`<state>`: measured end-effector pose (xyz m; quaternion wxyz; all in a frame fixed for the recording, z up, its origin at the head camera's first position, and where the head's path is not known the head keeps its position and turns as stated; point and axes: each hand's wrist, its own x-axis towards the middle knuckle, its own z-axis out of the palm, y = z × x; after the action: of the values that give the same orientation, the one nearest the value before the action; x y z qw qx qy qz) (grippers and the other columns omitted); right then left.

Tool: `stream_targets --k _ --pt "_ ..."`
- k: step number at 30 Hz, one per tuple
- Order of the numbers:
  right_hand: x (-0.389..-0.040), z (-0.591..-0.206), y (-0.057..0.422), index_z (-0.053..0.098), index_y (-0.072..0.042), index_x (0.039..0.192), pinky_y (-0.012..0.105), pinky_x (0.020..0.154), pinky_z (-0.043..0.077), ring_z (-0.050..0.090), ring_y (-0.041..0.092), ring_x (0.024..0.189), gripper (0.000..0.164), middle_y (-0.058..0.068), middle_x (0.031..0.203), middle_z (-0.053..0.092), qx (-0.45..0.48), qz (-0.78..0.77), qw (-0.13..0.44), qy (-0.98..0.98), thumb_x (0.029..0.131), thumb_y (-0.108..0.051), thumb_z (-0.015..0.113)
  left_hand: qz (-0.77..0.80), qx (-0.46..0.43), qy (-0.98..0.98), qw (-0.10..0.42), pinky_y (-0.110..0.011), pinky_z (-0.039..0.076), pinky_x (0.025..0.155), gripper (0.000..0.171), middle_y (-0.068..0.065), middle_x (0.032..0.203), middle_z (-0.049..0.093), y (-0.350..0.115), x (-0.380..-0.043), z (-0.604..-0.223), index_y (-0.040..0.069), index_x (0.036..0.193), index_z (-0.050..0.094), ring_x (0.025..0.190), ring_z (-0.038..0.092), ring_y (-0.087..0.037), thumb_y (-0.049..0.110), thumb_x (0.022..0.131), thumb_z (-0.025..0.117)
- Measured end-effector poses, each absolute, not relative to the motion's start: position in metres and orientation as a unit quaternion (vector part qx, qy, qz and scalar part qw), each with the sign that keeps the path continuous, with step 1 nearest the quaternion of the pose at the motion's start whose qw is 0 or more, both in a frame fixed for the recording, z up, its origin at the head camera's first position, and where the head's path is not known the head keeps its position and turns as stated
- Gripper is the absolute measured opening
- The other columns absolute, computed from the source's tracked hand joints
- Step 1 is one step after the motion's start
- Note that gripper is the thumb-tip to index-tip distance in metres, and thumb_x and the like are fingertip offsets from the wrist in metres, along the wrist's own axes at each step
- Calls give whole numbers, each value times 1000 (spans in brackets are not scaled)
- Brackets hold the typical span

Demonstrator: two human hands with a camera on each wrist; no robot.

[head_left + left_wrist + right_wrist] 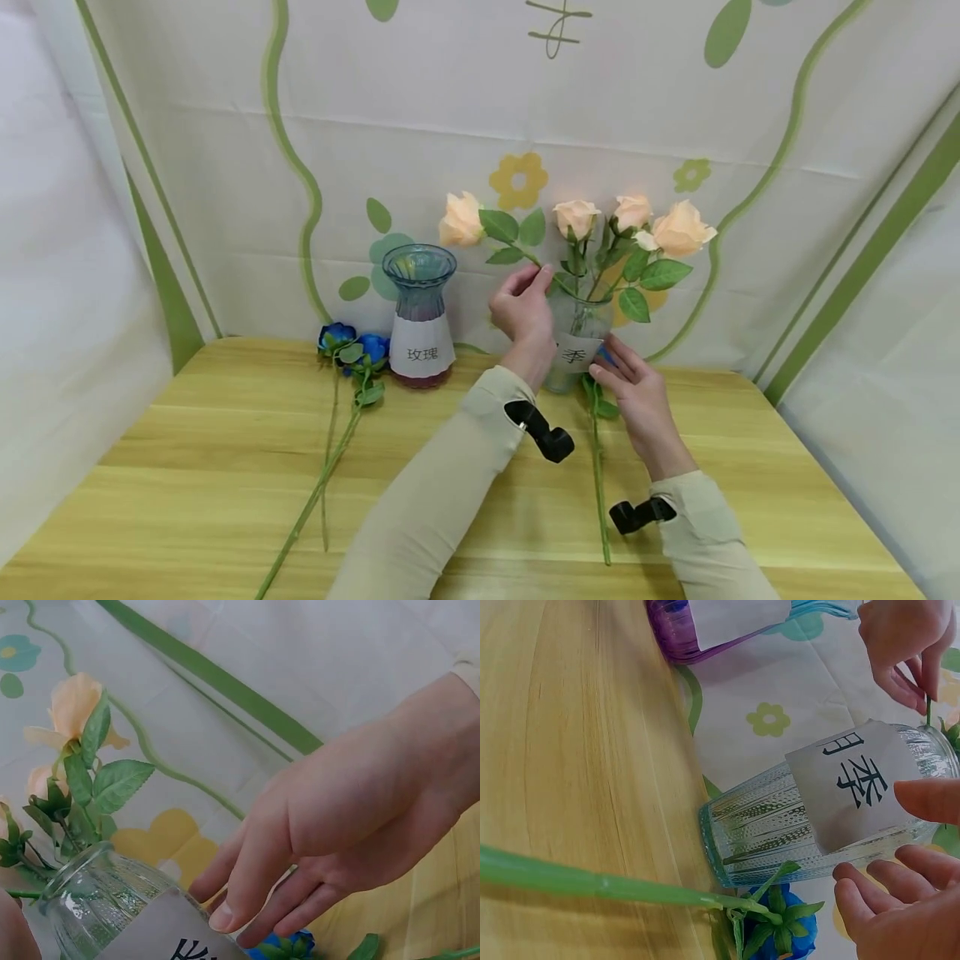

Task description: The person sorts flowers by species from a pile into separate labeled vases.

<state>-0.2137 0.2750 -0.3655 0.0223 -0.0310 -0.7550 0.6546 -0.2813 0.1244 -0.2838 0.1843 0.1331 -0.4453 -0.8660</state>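
Note:
My left hand pinches the green stem of a peach rose, whose bloom leans out to the left. That stem runs down to the mouth of a clear ribbed glass vase with a white paper label. Several more peach roses stand in the vase, their stems showing through the glass. My right hand is at the vase's right side, its fingers loosely extended beside the glass. Below it lies a blue rose, its bloom partly hidden by that hand in the head view.
A blue-to-purple glass vase with a white label stands to the left. Two blue roses lie beside it, stems stretching toward the front of the wooden table. A patterned white cloth hangs close behind the vases.

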Motion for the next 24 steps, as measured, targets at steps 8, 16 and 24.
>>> stream_targets --k 8,16,24 --pt "-214 -364 273 25 -22 170 43 131 32 40 25 158 69 1 177 27 -32 660 24 -750 110 -18 59 -861 110 -479 131 -43 65 87 14 -9 93 81 133 -279 -283 2 106 84 94 77 -35 9 94 81" --pt "-215 -365 271 26 -22 170 44 131 32 40 25 158 69 1 177 27 -33 661 26 -749 110 -17 59 -869 84 -464 152 -46 67 83 12 -10 90 78 140 -277 -280 0 101 83 88 79 -38 -1 89 83" --pt "-214 -364 273 26 -23 170 41 131 33 40 22 158 68 0 176 28 -37 661 25 -749 110 -18 59 -884 67 -440 141 -40 67 86 17 -16 98 79 144 -273 -275 -3 109 81 95 81 -36 -2 92 79"
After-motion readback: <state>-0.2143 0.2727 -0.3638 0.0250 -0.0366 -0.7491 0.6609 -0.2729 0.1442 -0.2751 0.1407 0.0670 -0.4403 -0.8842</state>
